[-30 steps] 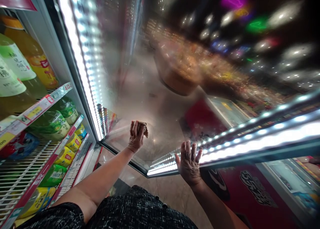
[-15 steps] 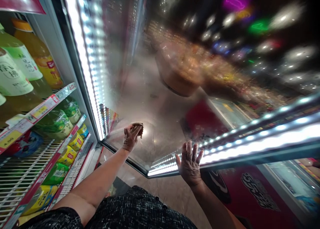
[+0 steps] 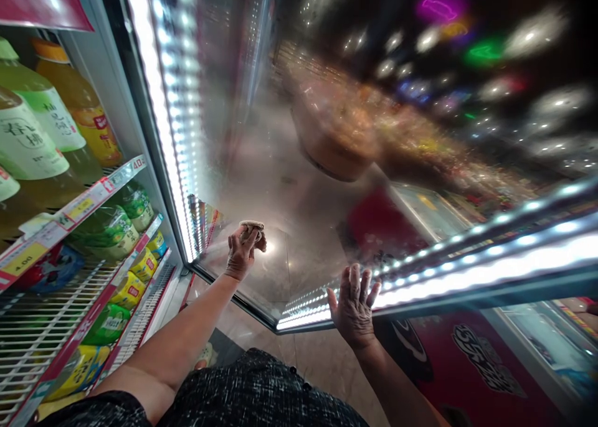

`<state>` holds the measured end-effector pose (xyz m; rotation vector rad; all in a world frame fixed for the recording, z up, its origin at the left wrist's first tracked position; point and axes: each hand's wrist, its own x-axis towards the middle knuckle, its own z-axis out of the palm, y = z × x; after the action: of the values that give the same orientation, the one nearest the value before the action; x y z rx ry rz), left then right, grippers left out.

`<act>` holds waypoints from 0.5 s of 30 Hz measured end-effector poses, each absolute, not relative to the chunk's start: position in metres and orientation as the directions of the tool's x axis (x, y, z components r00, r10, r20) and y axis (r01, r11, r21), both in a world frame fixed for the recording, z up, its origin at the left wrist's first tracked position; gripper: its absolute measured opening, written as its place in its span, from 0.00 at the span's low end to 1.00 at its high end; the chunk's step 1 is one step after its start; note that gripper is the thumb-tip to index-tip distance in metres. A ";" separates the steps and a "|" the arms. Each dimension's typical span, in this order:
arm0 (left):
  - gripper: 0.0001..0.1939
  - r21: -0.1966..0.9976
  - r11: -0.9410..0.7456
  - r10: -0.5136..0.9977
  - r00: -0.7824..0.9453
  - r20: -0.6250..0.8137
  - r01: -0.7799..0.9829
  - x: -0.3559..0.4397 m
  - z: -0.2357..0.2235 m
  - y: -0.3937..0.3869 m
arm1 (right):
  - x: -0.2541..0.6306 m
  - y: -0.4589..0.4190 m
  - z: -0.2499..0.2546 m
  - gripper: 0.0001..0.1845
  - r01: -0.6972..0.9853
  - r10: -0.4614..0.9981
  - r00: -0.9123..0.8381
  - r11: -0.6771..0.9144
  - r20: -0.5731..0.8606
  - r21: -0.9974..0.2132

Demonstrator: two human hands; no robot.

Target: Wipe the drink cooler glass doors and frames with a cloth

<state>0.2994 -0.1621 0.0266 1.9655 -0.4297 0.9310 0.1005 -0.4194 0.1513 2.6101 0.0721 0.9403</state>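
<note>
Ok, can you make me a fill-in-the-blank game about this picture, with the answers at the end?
1. The cloth is in the person's ____ hand.
2. The other hand, fingers spread, is at a light strip on the glass door that glows ____.
3. The drink bottle with the yellow label has an ____ cap.
4. The yellow price tag near the picture's left edge reads ____.

Missing words: left; white; orange; 4.00.

A long shelf [image 3: 96, 193] with a pale front edge holds big yellow-green plastic bottles [image 3: 35, 137] and a yellow plastic bottle with an orange cap [image 3: 96, 125].
</note>
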 end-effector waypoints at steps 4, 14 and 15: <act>0.21 0.590 -0.560 0.066 0.679 0.732 -0.582 0.305 0.027 -0.156 | 0.101 -0.416 0.148 0.45 -0.090 0.135 0.782 -0.942 0.609 0.324; 0.21 0.653 -0.530 0.182 0.679 0.711 -0.541 0.305 0.039 -0.155 | 0.113 -0.399 0.135 0.46 -0.155 0.048 0.737 -0.959 0.674 0.237; 0.21 0.668 -0.505 0.203 0.677 0.707 -0.546 0.306 0.042 -0.156 | 0.114 -0.398 0.134 0.45 -0.160 0.042 0.734 -0.959 0.678 0.233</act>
<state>0.3063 -0.1558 0.0422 1.8908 -0.2686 0.9399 0.1137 -0.3976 0.1341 2.6615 -0.0922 1.0508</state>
